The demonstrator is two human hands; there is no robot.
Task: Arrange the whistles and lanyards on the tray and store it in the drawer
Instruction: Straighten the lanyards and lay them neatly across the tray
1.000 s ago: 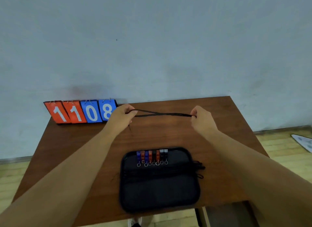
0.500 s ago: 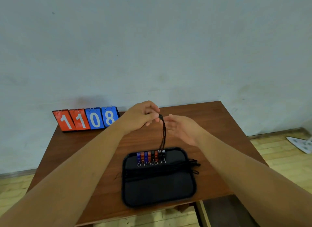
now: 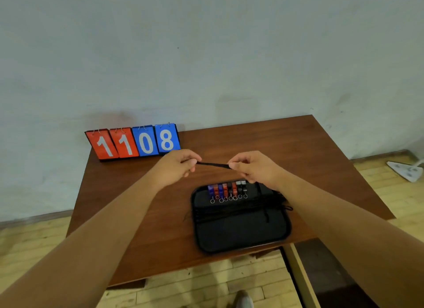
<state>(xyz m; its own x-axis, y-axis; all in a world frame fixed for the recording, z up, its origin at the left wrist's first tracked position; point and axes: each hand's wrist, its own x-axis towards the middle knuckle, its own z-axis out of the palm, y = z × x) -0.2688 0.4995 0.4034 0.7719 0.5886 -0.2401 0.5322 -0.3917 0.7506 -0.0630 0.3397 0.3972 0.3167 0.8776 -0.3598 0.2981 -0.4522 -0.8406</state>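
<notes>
Both forearms reach forward over the brown worktop (image 3: 286, 147), hands raised above it. The left hand (image 3: 176, 167) and right hand (image 3: 252, 167) each pinch one end of a black lanyard (image 3: 212, 164), fingers closed on it, so its long axis runs left to right between them. Below the fingers lies the black tray (image 3: 241, 234), with a row of whistles (image 3: 227, 189) at its far edge, rings pointing toward the person.

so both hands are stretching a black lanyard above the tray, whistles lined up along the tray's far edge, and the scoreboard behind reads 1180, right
Not quite: the scoreboard reads 1108, two red 1s, then a blue 0 and a blue 8, as the head view shows. The rest holds: the left hand and right hand pull a black lanyard taut above the tray, with the whistles lined along its far edge.
</notes>
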